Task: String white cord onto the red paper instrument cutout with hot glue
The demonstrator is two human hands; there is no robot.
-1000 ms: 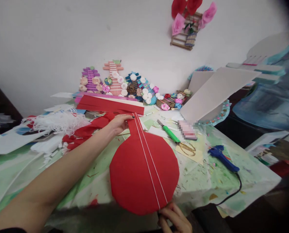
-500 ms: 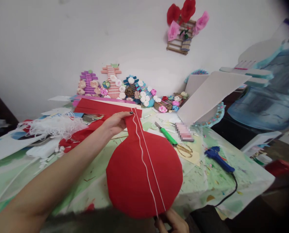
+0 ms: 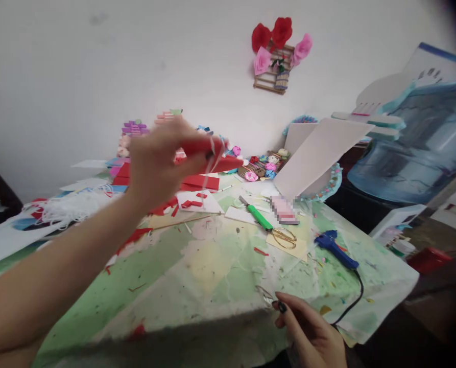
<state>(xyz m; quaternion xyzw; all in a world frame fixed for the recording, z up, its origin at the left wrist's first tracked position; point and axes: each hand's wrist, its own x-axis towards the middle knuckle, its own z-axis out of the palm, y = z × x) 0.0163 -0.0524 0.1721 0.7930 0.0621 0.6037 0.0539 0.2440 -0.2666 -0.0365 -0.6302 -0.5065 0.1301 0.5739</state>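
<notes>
My left hand (image 3: 159,158) is raised over the back of the table, closed on the red card cutout (image 3: 228,162). The cutout is tipped almost edge-on and blurred, so its round part barely shows. White string (image 3: 212,163) loops over its end beside my thumb and hangs down in a thin strand. My right hand (image 3: 312,327) is low at the table's front edge, fingers loosely curled, a dark-nailed thumb in front. Nothing can be seen held in it. Red card strips (image 3: 200,182) lie behind and below the left hand.
On the right are a green-handled knife (image 3: 259,216), gold scissors (image 3: 284,238), a phone (image 3: 284,209) and a blue glue gun (image 3: 337,250) with its cord. White string is heaped (image 3: 80,199) at left. Decorated crafts (image 3: 264,166) stand along the wall; a water bottle (image 3: 404,148) is far right.
My left hand has lifted the red cutout up and tilted it from face-on to nearly edge-on. My right hand has come off its lower edge and the string, moving right.
</notes>
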